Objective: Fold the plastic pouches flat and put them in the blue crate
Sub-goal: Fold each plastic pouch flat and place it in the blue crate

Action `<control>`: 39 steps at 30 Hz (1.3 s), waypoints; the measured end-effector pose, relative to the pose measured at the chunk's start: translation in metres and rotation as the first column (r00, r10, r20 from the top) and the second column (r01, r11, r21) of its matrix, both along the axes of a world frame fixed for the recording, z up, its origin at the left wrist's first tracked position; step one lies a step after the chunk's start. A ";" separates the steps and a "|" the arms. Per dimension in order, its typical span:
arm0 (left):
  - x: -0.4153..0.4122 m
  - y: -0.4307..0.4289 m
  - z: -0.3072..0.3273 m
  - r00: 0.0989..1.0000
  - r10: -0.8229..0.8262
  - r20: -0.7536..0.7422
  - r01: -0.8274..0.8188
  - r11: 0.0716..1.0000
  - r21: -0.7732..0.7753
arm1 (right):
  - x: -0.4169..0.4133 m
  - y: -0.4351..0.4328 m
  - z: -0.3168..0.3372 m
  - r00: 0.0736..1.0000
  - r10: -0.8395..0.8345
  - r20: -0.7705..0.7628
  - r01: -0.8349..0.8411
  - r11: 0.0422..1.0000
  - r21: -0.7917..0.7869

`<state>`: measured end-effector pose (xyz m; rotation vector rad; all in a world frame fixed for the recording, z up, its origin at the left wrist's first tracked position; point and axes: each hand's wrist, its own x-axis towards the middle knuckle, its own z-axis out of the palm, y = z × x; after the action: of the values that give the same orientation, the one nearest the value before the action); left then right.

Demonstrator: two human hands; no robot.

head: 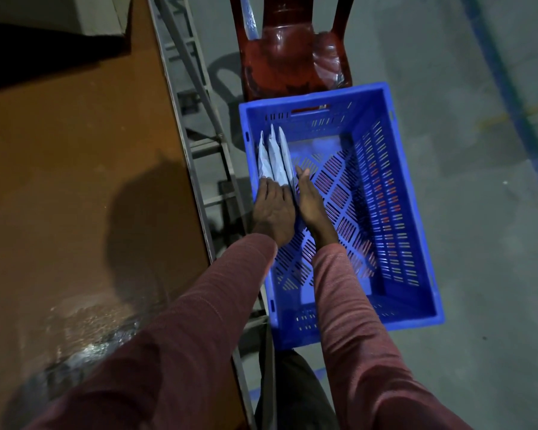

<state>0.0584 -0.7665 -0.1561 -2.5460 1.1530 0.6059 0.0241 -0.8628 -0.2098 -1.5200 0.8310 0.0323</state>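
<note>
**A:** Now, entry one: plastic pouches (274,156). Where were they, and how many?

**B:** Inside the blue crate (385,212), against its left wall. Three showed; any more behind them could not be told. Folded flat, pale grey, stood on edge side by side.

**A:** Long axis?

**B:** It ran along the crate's long side. The narrow tips pointed away from the person, toward the red chair (292,51) at the far end. The near ends lay under the hands.

**A:** Entry two: hands.

**B:** Left hand (274,209): fingers laid out over the near ends of the pouches, pressing, not pinching. Right hand (311,200): straight and flat, palm against the outermost pouch's side.

**A:** Reason for that hold?

**B:** Judged as bracing. On edge the pouches would likely tip onto the crate's bare bottom, so the right hand walled them in and the left squared them. Packed upright, more should fit.

**A:** Surroundings?

**B:** Brown table (75,181) to the left, and the crate on the grey floor (479,150).
</note>
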 end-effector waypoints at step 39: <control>-0.054 0.585 0.180 0.835 0.533 0.139 -0.240 0.580 -0.778 | -0.036 0.494 0.237 0.820 0.490 0.297 -0.185 0.717 -0.672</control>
<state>0.0042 -0.1816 0.0241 -3.4498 0.7618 -0.3895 -0.0123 -0.3685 0.0270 -2.1860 0.1362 -0.3489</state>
